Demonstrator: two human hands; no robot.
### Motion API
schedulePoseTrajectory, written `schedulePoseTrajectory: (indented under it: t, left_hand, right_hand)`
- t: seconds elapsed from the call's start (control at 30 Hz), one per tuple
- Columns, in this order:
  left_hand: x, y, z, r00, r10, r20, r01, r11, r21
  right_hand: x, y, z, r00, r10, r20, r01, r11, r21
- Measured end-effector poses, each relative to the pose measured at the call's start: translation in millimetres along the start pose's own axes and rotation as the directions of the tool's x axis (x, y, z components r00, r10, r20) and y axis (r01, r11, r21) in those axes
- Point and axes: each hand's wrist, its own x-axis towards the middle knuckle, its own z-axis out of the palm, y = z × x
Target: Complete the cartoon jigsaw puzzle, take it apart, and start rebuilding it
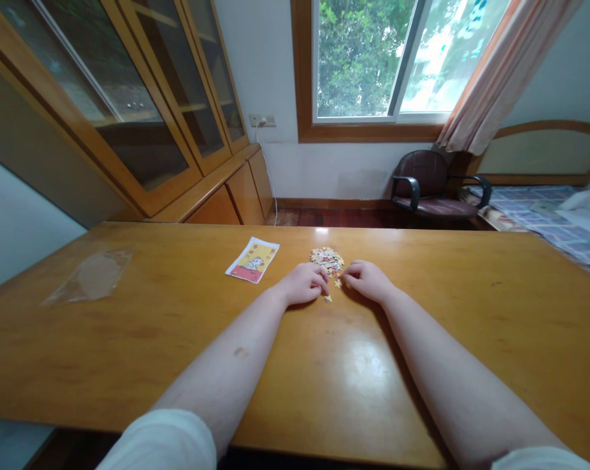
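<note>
Left of puzzle pile (327, 258): picture card (254, 258), clear bag (92, 277); both hands (302, 284) (370, 281) curled near pile, cannot tell if pinching.

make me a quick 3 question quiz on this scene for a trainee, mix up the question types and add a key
1. Which hand is nearer the card?
2. Where on the table is the clear plastic?
A) left of the card
B) right of the card
C) on top of the card
3. True or false: some puzzle pieces lie outside the pile.

Key
1. The left hand; the right hand is farther off, past the pile.
2. A
3. True: at least one lies on the near side of the pile, by the left hand's fingertips.
</note>
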Motion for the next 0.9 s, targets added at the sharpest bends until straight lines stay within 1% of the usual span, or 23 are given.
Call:
schedulePoseTrajectory:
  t: [0.1,0.17,0.23,0.37,0.43,0.53,0.63,0.77,0.9]
  left_hand:
    - [1.0,0.0,-0.6,1.000,-0.013,-0.011,0.013,1.000,0.003]
    - [1.7,1.1,-1.3,0.999,-0.036,-0.039,0.037,0.999,0.024]
    - [2.4,2.1,-2.0,0.995,-0.064,-0.072,0.068,0.996,0.058]
    - [3.2,2.2,-2.8,0.988,-0.124,-0.095,0.134,0.985,0.105]
    - [3.5,1.2,-2.8,0.982,-0.161,-0.094,0.172,0.979,0.114]
    - [3.6,-0.6,-2.3,0.973,-0.204,-0.105,0.216,0.969,0.122]
    - [3.2,-2.3,-0.9,0.977,-0.179,-0.116,0.194,0.973,0.128]
    - [2.9,-4.0,1.7,0.989,-0.120,-0.087,0.130,0.983,0.129]
    - [3.0,-4.2,1.8,0.992,-0.105,-0.066,0.113,0.986,0.121]
  right_hand:
    - [0.7,-0.3,-0.1,0.999,0.010,-0.040,-0.009,1.000,0.025]
    - [1.4,0.4,0.6,0.997,0.022,-0.079,-0.020,1.000,0.017]
    - [1.7,0.6,1.9,0.996,0.020,-0.092,-0.020,1.000,-0.008]
    - [1.0,-2.5,4.6,0.998,0.008,-0.064,-0.011,0.999,-0.049]
    - [0.1,-4.8,5.2,0.999,-0.005,-0.038,0.004,0.999,-0.035]
    - [-1.0,-7.7,5.9,0.996,-0.091,0.019,0.090,0.995,0.033]
    - [-1.0,-8.9,7.2,0.991,-0.130,0.026,0.128,0.990,0.054]
    - [0.8,-7.4,7.2,0.995,-0.095,0.009,0.095,0.995,0.011]
    - [1.5,-4.1,3.0,0.997,-0.076,0.028,0.077,0.997,-0.009]
